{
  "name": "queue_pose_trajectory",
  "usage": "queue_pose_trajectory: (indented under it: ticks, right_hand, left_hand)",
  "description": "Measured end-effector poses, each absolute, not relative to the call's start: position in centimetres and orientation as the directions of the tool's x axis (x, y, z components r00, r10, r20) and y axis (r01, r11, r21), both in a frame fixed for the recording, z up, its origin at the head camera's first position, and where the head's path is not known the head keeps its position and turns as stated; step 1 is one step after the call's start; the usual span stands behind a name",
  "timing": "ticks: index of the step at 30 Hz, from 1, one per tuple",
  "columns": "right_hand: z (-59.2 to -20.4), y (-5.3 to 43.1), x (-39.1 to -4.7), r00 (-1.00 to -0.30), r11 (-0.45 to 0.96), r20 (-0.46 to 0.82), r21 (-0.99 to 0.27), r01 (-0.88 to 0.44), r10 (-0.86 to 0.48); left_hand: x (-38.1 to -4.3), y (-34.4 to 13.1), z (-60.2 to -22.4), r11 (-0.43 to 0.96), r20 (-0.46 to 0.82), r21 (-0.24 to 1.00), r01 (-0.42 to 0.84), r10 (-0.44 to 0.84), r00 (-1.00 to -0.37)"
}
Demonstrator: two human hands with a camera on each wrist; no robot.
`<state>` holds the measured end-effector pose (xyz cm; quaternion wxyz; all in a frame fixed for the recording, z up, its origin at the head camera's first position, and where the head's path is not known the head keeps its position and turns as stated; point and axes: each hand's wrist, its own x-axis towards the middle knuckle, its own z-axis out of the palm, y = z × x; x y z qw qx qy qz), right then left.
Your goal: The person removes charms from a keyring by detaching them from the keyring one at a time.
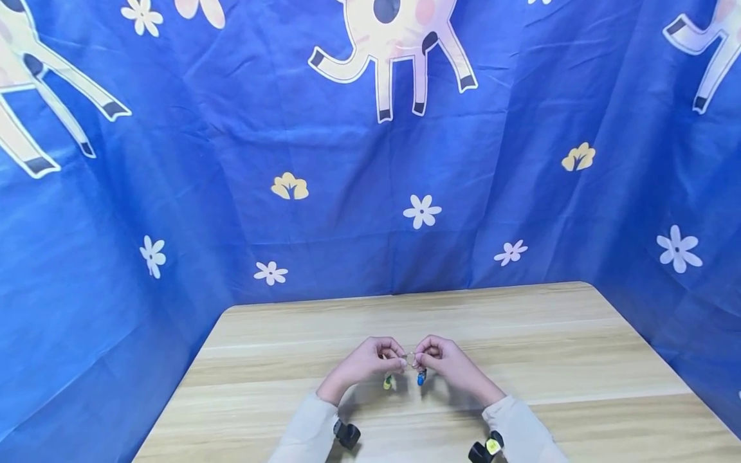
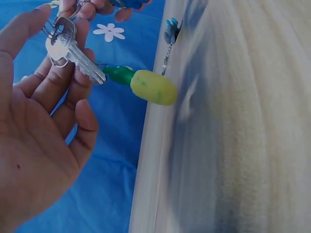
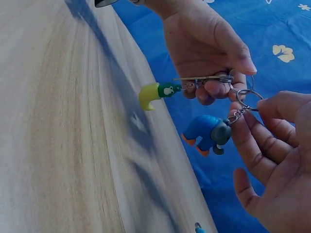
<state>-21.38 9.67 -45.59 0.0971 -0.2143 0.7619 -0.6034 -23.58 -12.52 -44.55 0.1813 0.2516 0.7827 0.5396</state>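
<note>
My left hand (image 1: 373, 360) pinches a metal ring bearing a silver key (image 2: 80, 56). From it hangs a charm with a green top and a rounded yellow end (image 2: 154, 88). Close beside it, my right hand (image 1: 444, 361) pinches another split ring (image 3: 250, 90) between thumb and fingers. A short chain joins that ring to a blue animal-shaped charm (image 3: 206, 130) with a grey head and orange feet. The two rings meet or overlap between the fingertips; whether they are linked I cannot tell. Both hands are held above the table.
The light wood-grain table (image 1: 278, 360) lies below the hands. A blue cloth (image 1: 347, 244) with flower and animal prints surrounds it. In the left wrist view, a small blue-grey item on a chain (image 2: 171, 32) shows near the table edge. Dark cameras (image 1: 347, 435) sit on both wrists.
</note>
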Motion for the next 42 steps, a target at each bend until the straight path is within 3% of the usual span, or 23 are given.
queue_pose_trajectory:
  ticks: [12, 26, 42]
  right_hand:
    - [-44.6, 9.6, -21.2, -0.896, 0.190, 0.133, -0.954, -0.231, -0.423]
    - [-43.3, 12.7, -21.9, -0.925, 0.235, 0.198, -0.930, -0.281, -0.323]
    - [-46.0, 17.6, -22.2, -0.968, 0.373, 0.156, -0.901, -0.222, -0.198]
  left_hand:
    - [-23.9, -12.9, -44.6, 0.371, -0.011, 0.903, 0.215, 0.520, -0.854]
    - [-23.8, -13.1, -44.0, 0.396, 0.066, 0.870, 0.292, 0.494, -0.867]
    - [-23.7, -13.3, -44.0, 0.359, 0.093, 0.884, 0.300, 0.494, -0.865]
